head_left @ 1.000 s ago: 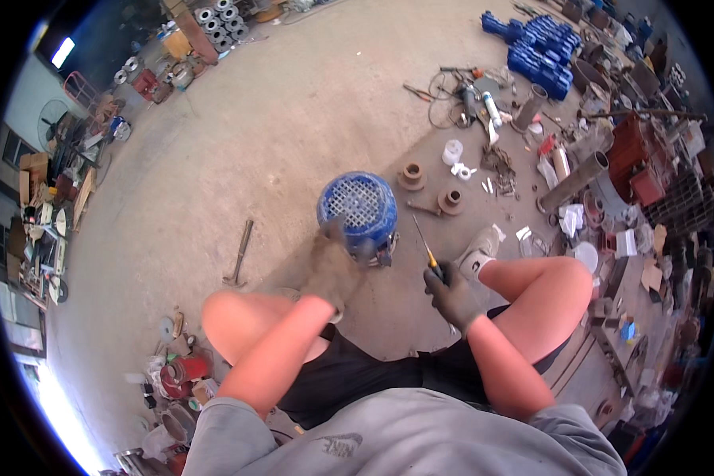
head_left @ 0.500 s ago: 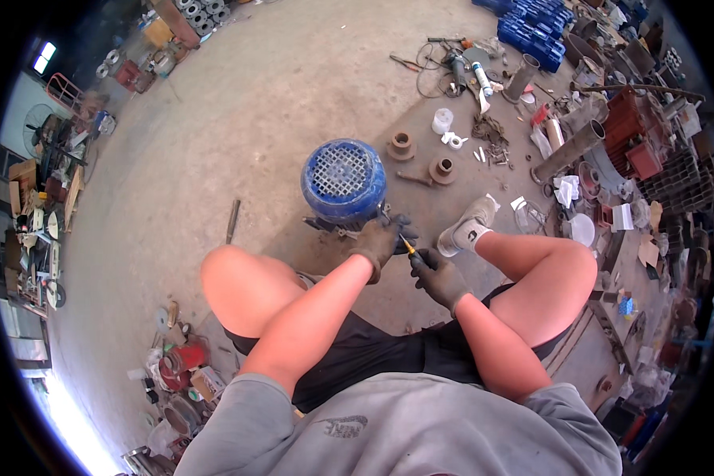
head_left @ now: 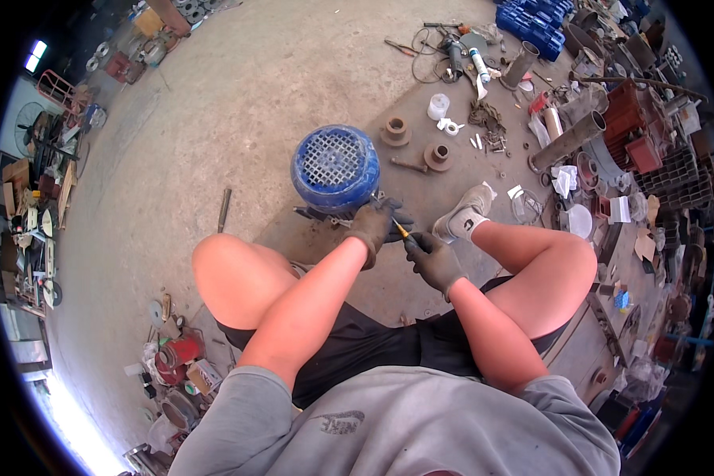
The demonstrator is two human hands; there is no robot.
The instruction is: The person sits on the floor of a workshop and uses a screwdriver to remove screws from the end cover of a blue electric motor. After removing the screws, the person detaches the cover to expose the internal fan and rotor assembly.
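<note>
On the far left, a big round fan stands near the wall. Nearer, a red metal thing sits in a pile of odd bits. A brown stick lies on the floor, and its low end is by the left knee.

Next comes the blue motor. It stands on the floor in front of the person, and its round top with many holes faces up. The gloved left hand is at the near right side of the motor. Its fingers are bent, but I cannot tell if they grip anything.

A rusty ring lies past the left hand. Then comes a screwdriver with some yellow on it, and its thin tip points at the left hand. I cannot tell what the tip touches. The gloved right hand is closed tight around the handle. The two hands are near each other, with a little gap between them.

A white tub stands farther off, and a roll of tape is just beside it. A shoe is to the right of the hands. On the far right, a long rusty pipe leans near a messy heap.
</note>
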